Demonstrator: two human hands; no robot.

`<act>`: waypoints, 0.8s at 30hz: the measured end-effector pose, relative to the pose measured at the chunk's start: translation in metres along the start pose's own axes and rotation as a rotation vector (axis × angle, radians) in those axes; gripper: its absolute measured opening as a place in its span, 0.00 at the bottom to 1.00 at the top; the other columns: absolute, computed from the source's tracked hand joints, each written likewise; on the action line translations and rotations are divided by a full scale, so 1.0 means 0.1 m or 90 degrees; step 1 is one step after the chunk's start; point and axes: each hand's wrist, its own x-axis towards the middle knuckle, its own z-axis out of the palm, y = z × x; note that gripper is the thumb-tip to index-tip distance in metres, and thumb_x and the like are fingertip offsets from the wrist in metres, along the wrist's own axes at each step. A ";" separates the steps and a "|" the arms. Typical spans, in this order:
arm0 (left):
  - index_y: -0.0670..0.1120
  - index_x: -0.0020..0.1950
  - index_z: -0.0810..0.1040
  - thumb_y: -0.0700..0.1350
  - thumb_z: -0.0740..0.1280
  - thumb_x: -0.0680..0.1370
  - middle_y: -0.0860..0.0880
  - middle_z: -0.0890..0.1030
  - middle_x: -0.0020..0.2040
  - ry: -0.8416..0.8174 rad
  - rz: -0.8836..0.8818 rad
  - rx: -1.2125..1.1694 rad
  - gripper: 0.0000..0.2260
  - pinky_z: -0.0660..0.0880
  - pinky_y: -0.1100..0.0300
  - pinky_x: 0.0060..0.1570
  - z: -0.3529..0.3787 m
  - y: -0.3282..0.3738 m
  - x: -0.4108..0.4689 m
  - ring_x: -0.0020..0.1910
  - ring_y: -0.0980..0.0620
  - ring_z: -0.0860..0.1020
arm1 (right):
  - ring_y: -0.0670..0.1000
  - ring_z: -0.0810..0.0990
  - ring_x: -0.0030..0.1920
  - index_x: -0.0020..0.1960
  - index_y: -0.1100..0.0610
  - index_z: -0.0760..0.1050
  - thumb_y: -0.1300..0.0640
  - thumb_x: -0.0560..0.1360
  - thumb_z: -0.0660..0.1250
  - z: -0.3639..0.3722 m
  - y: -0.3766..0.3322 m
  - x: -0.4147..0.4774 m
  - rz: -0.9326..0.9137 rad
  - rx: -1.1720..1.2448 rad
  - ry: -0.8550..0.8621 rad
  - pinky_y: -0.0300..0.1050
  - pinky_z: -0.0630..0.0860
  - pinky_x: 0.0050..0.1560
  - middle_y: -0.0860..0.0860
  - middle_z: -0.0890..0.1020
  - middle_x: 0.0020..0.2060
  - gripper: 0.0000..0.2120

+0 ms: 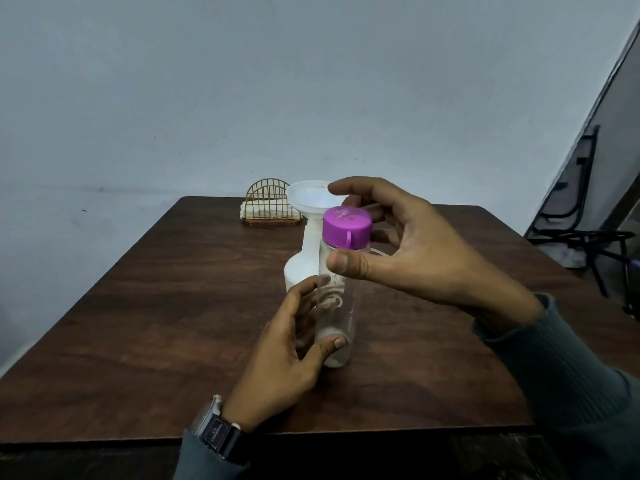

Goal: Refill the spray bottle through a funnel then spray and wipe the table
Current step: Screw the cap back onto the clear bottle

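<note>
A clear plastic bottle point(337, 306) with a purple cap point(346, 226) stands upright on the dark wooden table point(173, 306). My left hand point(284, 351) grips its lower body. My right hand point(408, 251) is spread around the cap, thumb against the bottle's neck, fingers arched above. Behind it stands the white spray bottle point(301, 261) with a white funnel point(310, 197) seated in its neck. The spray head is not visible.
A gold wire napkin holder point(270, 206) with white napkins sits at the table's far edge, against a pale wall. A black metal chair frame point(585, 233) stands to the right of the table.
</note>
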 end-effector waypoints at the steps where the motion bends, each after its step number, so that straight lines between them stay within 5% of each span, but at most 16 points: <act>1: 0.51 0.76 0.67 0.32 0.74 0.77 0.56 0.79 0.71 -0.002 -0.001 -0.001 0.32 0.75 0.53 0.71 0.00 0.00 0.00 0.72 0.55 0.77 | 0.45 0.81 0.65 0.70 0.38 0.73 0.41 0.68 0.79 0.00 0.01 0.00 -0.004 0.034 -0.016 0.51 0.78 0.70 0.44 0.79 0.65 0.32; 5: 0.50 0.77 0.67 0.32 0.73 0.77 0.52 0.79 0.72 -0.002 -0.016 -0.008 0.32 0.74 0.47 0.73 -0.01 0.00 0.01 0.73 0.53 0.77 | 0.47 0.80 0.68 0.74 0.49 0.70 0.61 0.76 0.72 -0.02 0.01 -0.01 -0.015 0.139 -0.050 0.48 0.76 0.72 0.49 0.81 0.68 0.29; 8: 0.51 0.76 0.68 0.32 0.73 0.77 0.53 0.80 0.71 -0.005 -0.010 -0.007 0.31 0.74 0.46 0.73 0.00 0.00 0.00 0.73 0.53 0.77 | 0.47 0.84 0.60 0.67 0.44 0.76 0.51 0.70 0.80 0.01 0.01 0.01 -0.012 0.067 0.012 0.49 0.80 0.67 0.44 0.83 0.56 0.28; 11: 0.51 0.76 0.67 0.32 0.74 0.77 0.53 0.80 0.71 0.003 -0.011 -0.012 0.32 0.74 0.46 0.72 0.00 0.00 0.01 0.72 0.53 0.77 | 0.48 0.83 0.59 0.65 0.40 0.77 0.42 0.66 0.80 0.03 0.02 0.01 0.000 0.042 0.028 0.50 0.80 0.66 0.46 0.81 0.57 0.29; 17: 0.52 0.76 0.68 0.31 0.73 0.77 0.54 0.79 0.71 -0.001 -0.015 -0.015 0.32 0.73 0.45 0.73 -0.01 -0.02 0.01 0.73 0.53 0.76 | 0.48 0.83 0.66 0.73 0.54 0.72 0.72 0.77 0.72 -0.01 0.02 -0.02 0.007 0.158 -0.046 0.43 0.77 0.69 0.51 0.83 0.66 0.28; 24: 0.51 0.77 0.66 0.32 0.72 0.79 0.54 0.79 0.72 -0.019 -0.001 -0.010 0.31 0.73 0.51 0.73 0.00 0.02 -0.01 0.73 0.53 0.76 | 0.48 0.85 0.60 0.69 0.51 0.75 0.67 0.73 0.77 0.05 -0.01 -0.01 0.008 0.141 -0.001 0.49 0.81 0.66 0.50 0.85 0.59 0.27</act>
